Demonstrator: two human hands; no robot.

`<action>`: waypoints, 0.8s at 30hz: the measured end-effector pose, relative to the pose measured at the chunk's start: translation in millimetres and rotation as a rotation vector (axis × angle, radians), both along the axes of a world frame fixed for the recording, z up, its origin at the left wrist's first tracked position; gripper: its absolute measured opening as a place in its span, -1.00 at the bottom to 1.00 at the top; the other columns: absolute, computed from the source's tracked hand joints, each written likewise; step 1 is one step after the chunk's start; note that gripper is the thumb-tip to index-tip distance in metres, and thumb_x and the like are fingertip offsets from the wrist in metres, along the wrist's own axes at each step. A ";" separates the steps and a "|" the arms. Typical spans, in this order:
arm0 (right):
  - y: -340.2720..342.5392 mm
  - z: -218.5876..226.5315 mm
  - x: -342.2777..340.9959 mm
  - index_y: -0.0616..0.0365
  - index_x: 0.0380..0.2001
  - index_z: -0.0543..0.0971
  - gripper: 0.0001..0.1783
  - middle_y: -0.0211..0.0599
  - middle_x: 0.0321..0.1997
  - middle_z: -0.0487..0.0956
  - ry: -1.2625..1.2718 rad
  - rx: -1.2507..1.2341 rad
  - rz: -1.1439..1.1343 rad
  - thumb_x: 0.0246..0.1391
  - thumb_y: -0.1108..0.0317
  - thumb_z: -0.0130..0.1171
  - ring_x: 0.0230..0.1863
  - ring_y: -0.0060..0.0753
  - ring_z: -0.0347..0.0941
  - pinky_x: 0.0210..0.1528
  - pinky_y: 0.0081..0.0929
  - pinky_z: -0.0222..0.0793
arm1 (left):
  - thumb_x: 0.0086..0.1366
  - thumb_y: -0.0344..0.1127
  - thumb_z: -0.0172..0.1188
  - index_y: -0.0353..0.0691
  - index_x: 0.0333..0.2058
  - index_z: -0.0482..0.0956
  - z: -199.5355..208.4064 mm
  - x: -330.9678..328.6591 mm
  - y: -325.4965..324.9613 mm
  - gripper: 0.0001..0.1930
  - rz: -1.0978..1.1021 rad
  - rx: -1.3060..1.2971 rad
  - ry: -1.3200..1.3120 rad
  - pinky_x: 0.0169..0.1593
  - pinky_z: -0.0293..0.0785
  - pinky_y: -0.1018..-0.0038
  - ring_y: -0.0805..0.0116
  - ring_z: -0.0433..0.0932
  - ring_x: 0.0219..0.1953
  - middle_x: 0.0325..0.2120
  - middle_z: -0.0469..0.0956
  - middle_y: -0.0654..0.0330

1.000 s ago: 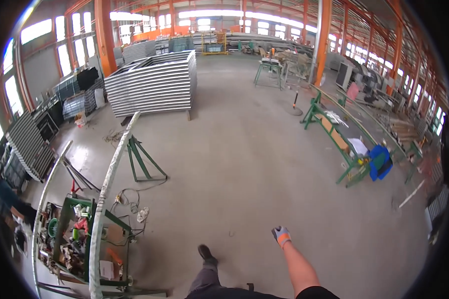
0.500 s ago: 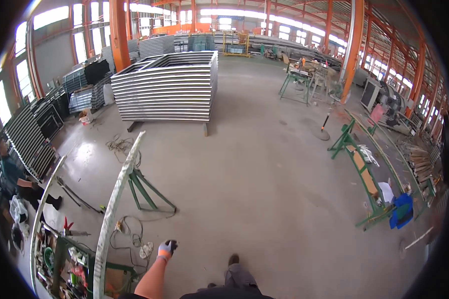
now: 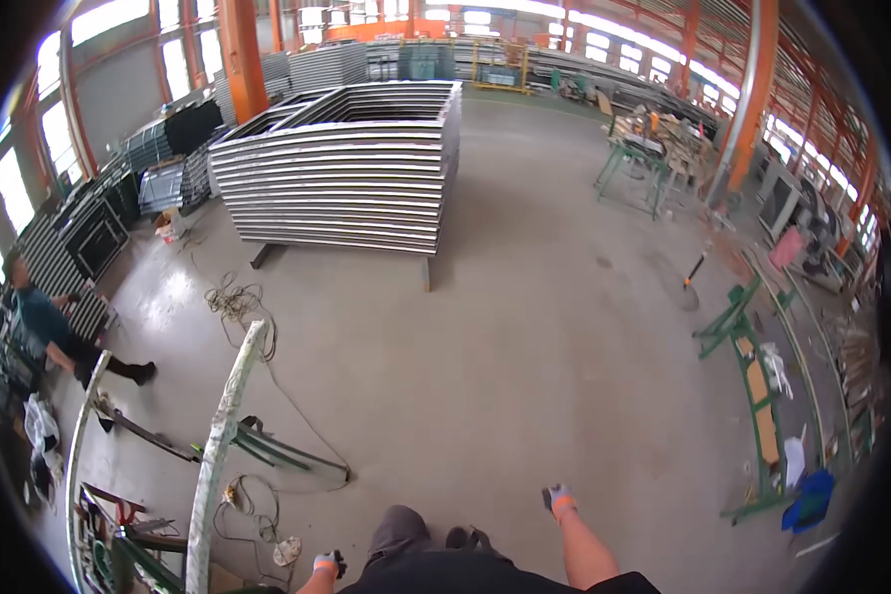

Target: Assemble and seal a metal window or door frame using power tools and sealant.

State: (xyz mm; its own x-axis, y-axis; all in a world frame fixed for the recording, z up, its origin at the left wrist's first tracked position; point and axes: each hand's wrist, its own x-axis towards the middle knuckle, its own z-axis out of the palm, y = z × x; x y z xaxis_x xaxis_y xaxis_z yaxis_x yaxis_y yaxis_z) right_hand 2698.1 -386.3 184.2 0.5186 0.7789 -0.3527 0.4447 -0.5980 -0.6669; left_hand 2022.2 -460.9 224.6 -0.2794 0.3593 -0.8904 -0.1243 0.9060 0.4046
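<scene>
One white beam (image 3: 217,445), long axis pointing ahead, left hand (image 3: 331,563) nearer, right hand (image 3: 558,497) farther, finger spread unclear

Both hands (image 3: 331,563) (image 3: 558,499) too small for finger detail

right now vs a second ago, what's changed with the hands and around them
The left hand, out of view then, now shows at the lower edge; the right hand is forward again. The wearer seems to have walked on: the metal frame stack looks nearer. At left, a co-worker shows more fully. Neither hand visibly took hold of anything; the stack stands unchanged.
</scene>
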 end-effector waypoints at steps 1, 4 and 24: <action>71.2 30.3 1.9 0.18 -0.40 0.57 -0.70 -0.31 -0.52 0.56 -0.049 0.065 0.032 0.05 0.13 0.26 -0.51 -0.41 0.42 -0.44 -0.29 0.38 | 0.36 -0.07 -0.01 -0.08 -0.22 0.59 -8.3 0.4 9.1 -0.73 0.055 -0.064 -0.065 -0.44 0.48 0.20 0.18 0.62 -0.42 -0.44 0.61 0.21; 227.4 82.9 27.6 0.15 -0.43 0.55 -0.74 -0.35 -0.55 0.55 -0.004 0.152 0.064 0.06 0.16 0.25 -0.56 -0.45 0.41 -0.50 -0.35 0.38 | 0.37 -0.08 -0.03 -0.06 -0.20 0.59 -27.0 9.6 79.2 -0.72 -0.034 0.195 0.043 -0.41 0.48 0.20 0.18 0.62 -0.39 -0.41 0.61 0.23; 795.9 20.7 94.6 0.19 -0.38 0.59 -0.68 -0.19 -0.60 0.56 0.289 -0.469 0.177 -0.02 0.14 0.33 -0.66 -0.29 0.46 -0.60 -0.28 0.36 | 0.31 -0.21 0.09 -0.25 -0.22 0.64 71.3 54.6 805.1 -0.74 0.235 0.589 0.077 -0.46 0.41 0.49 0.33 0.60 -0.49 -0.46 0.64 0.13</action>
